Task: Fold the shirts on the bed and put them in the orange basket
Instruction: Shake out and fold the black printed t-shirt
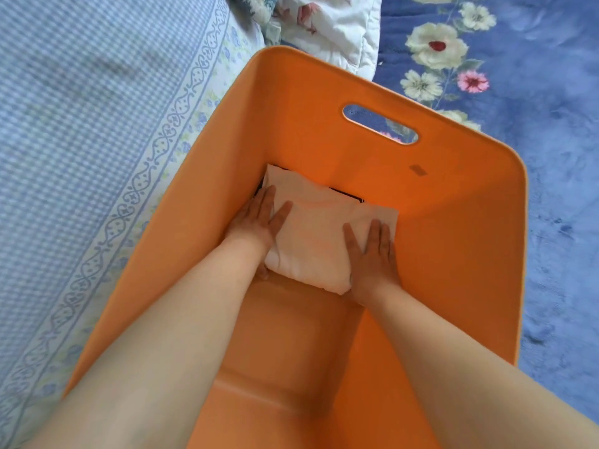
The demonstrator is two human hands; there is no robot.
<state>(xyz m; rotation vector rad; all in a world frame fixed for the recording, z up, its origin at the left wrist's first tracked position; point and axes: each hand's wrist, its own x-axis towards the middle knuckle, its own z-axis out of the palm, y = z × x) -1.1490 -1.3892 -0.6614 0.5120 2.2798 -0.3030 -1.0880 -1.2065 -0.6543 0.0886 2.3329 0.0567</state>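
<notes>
A folded white shirt [319,234] lies at the bottom of the tall orange basket [453,241], near its far wall. A dark garment [346,194] peeks out from under the shirt's far edge. Both my arms reach down into the basket. My left hand [259,218] lies flat on the shirt's left side with its fingers straight. On the shirt's right side my right hand [372,254] presses down, fingers straight too.
The bed with a blue checked sheet [84,131] borders the basket on the left. A blue carpet with flowers [534,102] lies to the right. A white floral quilt [327,24] sits beyond the basket's far rim. The basket's far wall has a handle slot [379,123].
</notes>
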